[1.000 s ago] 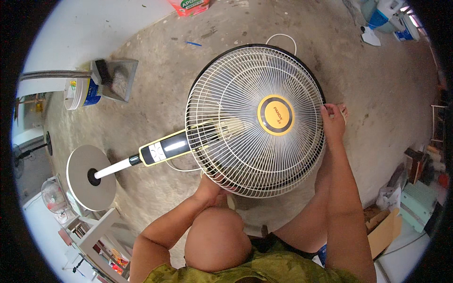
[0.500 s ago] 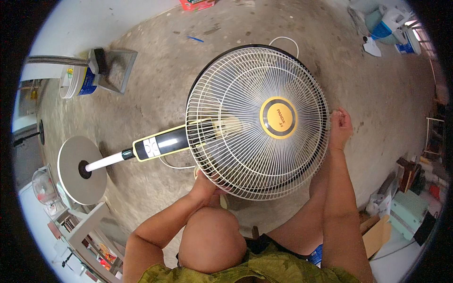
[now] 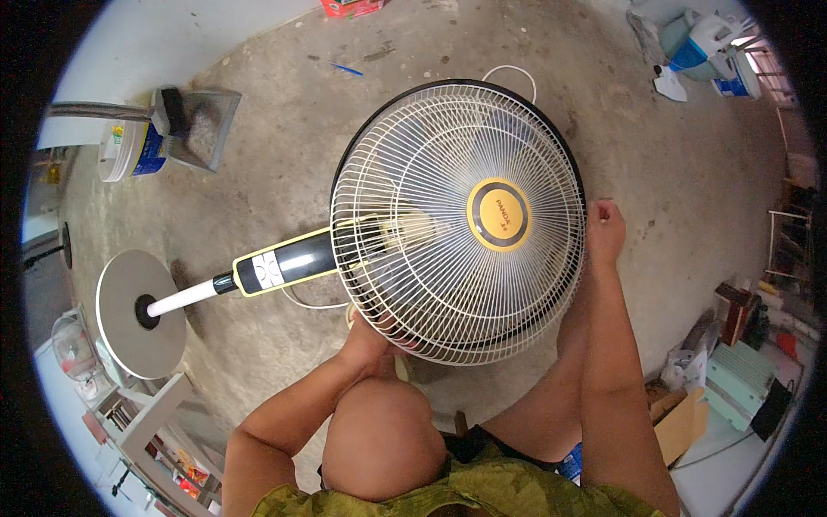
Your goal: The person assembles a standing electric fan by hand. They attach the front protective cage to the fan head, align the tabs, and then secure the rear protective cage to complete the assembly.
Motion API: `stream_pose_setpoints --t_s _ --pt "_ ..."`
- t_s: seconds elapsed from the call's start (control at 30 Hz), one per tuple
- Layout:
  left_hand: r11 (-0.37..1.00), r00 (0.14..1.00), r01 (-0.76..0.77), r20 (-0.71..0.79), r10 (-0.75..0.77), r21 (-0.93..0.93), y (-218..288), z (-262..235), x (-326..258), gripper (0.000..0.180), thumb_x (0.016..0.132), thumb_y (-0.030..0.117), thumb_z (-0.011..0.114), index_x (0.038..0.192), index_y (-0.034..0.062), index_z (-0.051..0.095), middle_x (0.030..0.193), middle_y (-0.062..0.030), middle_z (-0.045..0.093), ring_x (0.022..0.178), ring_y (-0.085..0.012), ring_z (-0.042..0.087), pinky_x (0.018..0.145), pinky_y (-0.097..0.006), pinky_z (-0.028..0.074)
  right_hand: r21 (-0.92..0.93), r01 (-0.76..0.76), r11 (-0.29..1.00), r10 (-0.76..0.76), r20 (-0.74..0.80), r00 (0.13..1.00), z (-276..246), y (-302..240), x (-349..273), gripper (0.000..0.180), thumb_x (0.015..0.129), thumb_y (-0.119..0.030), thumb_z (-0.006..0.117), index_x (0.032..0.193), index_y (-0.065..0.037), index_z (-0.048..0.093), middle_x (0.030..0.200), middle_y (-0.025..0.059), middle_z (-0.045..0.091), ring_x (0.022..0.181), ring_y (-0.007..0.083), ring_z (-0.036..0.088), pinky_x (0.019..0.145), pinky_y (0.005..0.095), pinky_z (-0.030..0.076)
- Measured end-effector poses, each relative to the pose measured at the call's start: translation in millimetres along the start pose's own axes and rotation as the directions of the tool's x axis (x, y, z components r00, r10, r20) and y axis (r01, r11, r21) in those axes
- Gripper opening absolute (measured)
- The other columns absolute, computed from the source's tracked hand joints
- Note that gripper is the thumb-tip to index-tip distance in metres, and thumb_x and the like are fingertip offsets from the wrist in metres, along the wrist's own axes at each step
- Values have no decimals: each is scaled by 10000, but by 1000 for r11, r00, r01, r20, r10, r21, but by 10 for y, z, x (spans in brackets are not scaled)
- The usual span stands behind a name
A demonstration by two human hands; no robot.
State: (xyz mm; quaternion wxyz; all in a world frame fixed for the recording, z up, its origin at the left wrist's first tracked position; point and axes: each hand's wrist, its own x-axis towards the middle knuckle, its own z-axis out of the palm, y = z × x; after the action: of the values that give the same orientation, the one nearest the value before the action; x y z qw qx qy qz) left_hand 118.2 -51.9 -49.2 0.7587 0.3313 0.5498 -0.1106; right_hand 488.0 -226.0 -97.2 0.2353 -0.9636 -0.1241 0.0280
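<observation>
A pedestal fan (image 3: 311, 257) lies on its side in front of me, its round base (image 3: 116, 302) and white pole to the left. Its wire guard (image 3: 431, 302), with a yellow and grey centre badge (image 3: 500, 214), faces up at me. At the guard's lower left edge, my left hand (image 3: 366, 343) grips the rim, its fingers partly hidden under the wires. My right hand (image 3: 606, 233) is closed in a pinch beside the guard's right edge. Whatever is between its fingertips, if anything, is too small to make out.
A dustpan (image 3: 211, 133) and a white and blue bucket (image 3: 133, 151) stand at the far left. On the concrete floor lies a blue pen-like stick (image 3: 347, 69). Cleaning containers (image 3: 713, 39) are at the far right, a green box (image 3: 741, 383) and cardboard (image 3: 682, 424) at the near right.
My right hand has shifted slightly and its fingers look more curled in. The left hand keeps its hold on the guard. The whole view has moved a little.
</observation>
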Motion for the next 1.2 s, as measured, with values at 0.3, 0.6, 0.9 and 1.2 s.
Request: stream_pose_setpoints --t_s 0.3,0.6,0.9,1.2 --pt "990 990 -138 21 137 8 -72 -25 46 361 901 205 574 1223 56 504 1051 -131 617 876 -268 645 680 -399 575 156 434 887 -454 131 881 1 -803 -144 259 795 -224 677 1000 -67 665 780 76 661 753 198 631 739 301 478" --pt "977 975 -211 66 210 12 -236 -106 179 366 916 249 568 1213 44 506 1055 -123 614 879 -260 651 692 -400 576 380 -265 886 131 343 930 -243 -460 -37 233 829 -218 643 952 -23 672 812 59 657 707 170 598 667 325 478" --pt "999 999 -45 11 45 -10 -106 -27 82 294 903 219 578 1140 51 537 957 -104 626 762 -216 648 578 -332 563 42 -133 990 120 225 967 -44 159 133 341 870 -347 561 1019 -60 669 965 145 675 886 289 640 760 366 475" --pt "1000 1000 13 11 -13 12 81 86 -57 304 914 164 534 1177 12 516 1013 -129 619 817 -232 660 623 -329 588 -31 88 996 -79 222 972 18 -258 415 353 884 -362 509 1079 -108 655 1056 140 655 983 315 614 837 403 466"
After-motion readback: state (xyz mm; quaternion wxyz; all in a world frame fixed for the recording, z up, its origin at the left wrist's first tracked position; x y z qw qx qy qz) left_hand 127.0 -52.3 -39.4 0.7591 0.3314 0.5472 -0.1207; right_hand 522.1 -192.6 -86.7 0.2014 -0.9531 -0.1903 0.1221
